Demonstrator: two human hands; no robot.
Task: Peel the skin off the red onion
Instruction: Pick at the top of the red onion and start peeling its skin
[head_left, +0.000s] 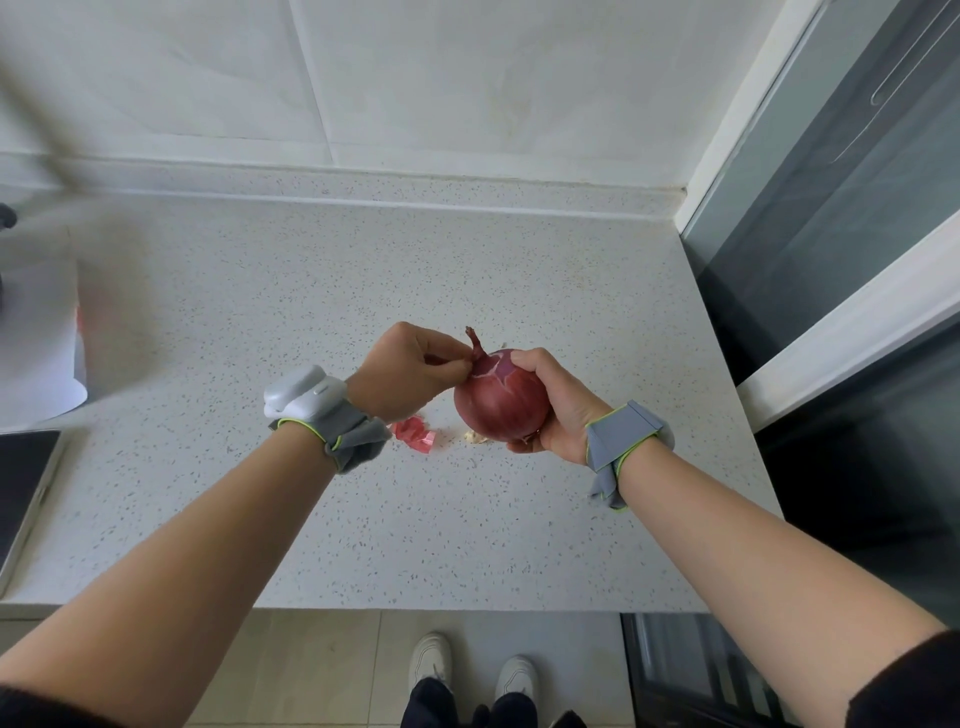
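The red onion (501, 400) is held above the middle of the desk (260, 312), cupped in the right hand (558, 410); the left hand (410, 371) has its fingers (452, 370) pinching cracked skin by the stem. Nearly all skin remains, though a few scraps (413, 434) lie on the desk below, so peeling looks barely begun

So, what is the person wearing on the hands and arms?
The left hand and right hand are bare, forearms uncovered. Each wrist has a grey fabric band with a bright green edge. The left band also carries a white rounded device. Dark sleeves begin near the elbows.
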